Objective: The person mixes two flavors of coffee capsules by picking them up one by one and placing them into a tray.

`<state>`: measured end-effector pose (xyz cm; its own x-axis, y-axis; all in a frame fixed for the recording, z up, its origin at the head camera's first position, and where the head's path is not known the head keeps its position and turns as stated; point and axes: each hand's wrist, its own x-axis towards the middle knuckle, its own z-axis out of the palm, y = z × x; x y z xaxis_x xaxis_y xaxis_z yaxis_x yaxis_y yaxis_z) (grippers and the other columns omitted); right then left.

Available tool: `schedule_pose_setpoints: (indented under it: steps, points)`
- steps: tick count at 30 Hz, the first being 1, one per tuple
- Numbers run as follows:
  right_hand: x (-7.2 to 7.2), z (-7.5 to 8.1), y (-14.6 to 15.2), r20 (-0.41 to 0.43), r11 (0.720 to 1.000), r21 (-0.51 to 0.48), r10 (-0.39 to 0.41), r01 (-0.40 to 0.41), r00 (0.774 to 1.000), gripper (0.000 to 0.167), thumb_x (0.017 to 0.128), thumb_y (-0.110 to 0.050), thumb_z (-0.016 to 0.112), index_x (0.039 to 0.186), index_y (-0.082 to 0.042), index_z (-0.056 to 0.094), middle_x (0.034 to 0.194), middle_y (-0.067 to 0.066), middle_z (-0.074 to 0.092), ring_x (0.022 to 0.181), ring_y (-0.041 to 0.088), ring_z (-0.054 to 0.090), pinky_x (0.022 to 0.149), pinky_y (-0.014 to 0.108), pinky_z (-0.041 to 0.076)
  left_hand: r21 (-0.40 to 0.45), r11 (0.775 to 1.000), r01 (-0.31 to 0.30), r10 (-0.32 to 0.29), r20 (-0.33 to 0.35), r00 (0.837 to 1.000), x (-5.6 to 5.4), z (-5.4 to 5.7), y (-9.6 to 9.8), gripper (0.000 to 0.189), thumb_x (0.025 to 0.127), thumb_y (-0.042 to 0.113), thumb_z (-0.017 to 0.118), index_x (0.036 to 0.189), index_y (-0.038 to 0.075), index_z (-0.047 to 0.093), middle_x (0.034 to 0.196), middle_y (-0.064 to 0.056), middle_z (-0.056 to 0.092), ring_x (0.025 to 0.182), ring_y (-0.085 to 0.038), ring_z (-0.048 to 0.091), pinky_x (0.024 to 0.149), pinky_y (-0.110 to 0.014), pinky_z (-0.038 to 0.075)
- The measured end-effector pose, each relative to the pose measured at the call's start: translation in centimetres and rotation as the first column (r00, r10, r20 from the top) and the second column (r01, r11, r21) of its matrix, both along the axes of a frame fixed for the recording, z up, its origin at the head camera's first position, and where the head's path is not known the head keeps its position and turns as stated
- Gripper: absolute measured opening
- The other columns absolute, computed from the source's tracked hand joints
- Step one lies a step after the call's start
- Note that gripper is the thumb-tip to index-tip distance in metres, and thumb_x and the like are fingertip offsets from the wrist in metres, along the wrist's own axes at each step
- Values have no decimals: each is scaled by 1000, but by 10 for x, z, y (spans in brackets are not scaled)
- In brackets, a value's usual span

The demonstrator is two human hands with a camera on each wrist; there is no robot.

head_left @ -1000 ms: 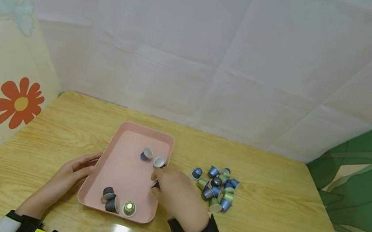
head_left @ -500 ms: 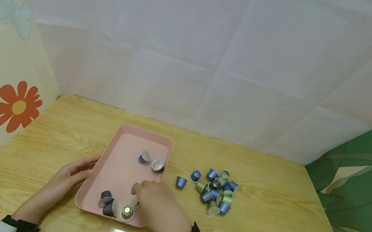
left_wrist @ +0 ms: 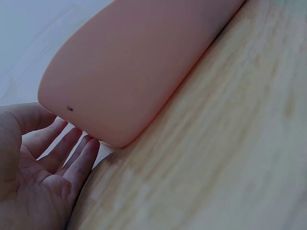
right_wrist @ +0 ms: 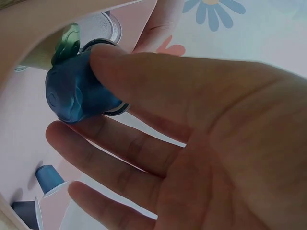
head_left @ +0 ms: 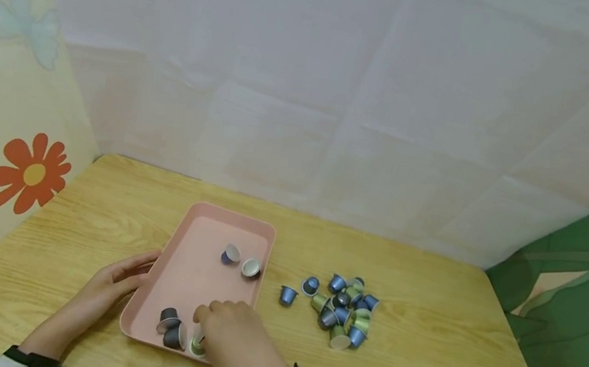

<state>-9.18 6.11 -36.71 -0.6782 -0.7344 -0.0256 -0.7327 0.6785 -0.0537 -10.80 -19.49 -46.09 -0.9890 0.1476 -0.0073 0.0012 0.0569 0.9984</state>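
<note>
My right hand (head_left: 241, 343) is over the near right corner of the pink tray (head_left: 188, 257). Its thumb and a finger pinch a blue coffee capsule (right_wrist: 79, 88), which sits close against a green capsule (right_wrist: 43, 52) in the right wrist view; the other fingers extend loosely. From the head, that green capsule (head_left: 195, 347) is partly covered by the hand. My left hand (head_left: 111, 283) rests at the tray's left side, relaxed fingers touching its outer wall (left_wrist: 115, 86). Two dark capsules (head_left: 169, 320) lie at the tray's near edge.
Farther up the tray lie a blue capsule (head_left: 230, 255) and a white-lidded dark one (head_left: 251, 268). Right of the tray, a heap of blue and green capsules (head_left: 343, 312) covers part of the wooden table (head_left: 417, 360). A single blue capsule (head_left: 287, 296) stands between heap and tray.
My right hand has moved left and nearer across the tray, carrying the capsule to the green one. The lone blue capsule beside the tray has come into view. My left hand stays put.
</note>
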Motion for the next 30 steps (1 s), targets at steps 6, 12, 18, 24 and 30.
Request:
schedule_pose_setpoints:
  steps: [6, 12, 18, 24, 30]
  points:
    - [0, -1, 1, -29, 1000, -8, 9, -9, 1000, 21, 82, -17, 80, 102, -17, 74, 86, -8, 67, 72, 4, 58, 62, 20, 46, -10, 1000, -13, 13, 16, 1000, 2, 1, 1, 53, 103, 17, 55, 147, -8, 39, 145, -30, 43, 114, 9, 52, 93, -13, 44]
    - [-2, 3, 4, -47, 1000, 14, -7, 8, 999, 26, 82, -19, 81, 106, -17, 73, 88, -7, 68, 75, 6, 60, 65, 21, 48, -11, 1000, -8, 8, 15, 1000, 2, 2, 1, 52, 103, 18, 54, 147, -7, 40, 146, -29, 43, 115, 8, 52, 94, -14, 43]
    - [-6, 6, 8, 7, 999, -1, -39, 39, 999, 26, 84, -18, 78, 109, -15, 73, 93, -6, 69, 81, 7, 62, 71, 23, 50, -12, 1000, -10, 11, 21, 1000, 1, 1, 0, 53, 103, 19, 55, 147, -5, 41, 146, -28, 44, 115, 8, 52, 93, -14, 43]
    - [-12, 11, 15, 70, 996, -25, -80, 82, 994, 27, 88, -18, 76, 115, -14, 70, 99, -4, 69, 87, 9, 63, 75, 25, 52, -11, 1000, -10, 10, 23, 1000, 0, 0, 0, 53, 102, 19, 56, 147, -5, 41, 146, -27, 44, 115, 8, 52, 94, -14, 43]
    - [-23, 16, 30, 116, 982, -99, -150, 162, 982, 33, 88, -17, 77, 119, -12, 68, 108, 1, 70, 90, 15, 64, 77, 31, 54, -21, 1000, -19, 19, 18, 1000, 0, 0, 0, 53, 102, 19, 56, 147, -5, 42, 146, -27, 44, 115, 8, 52, 94, -13, 43]
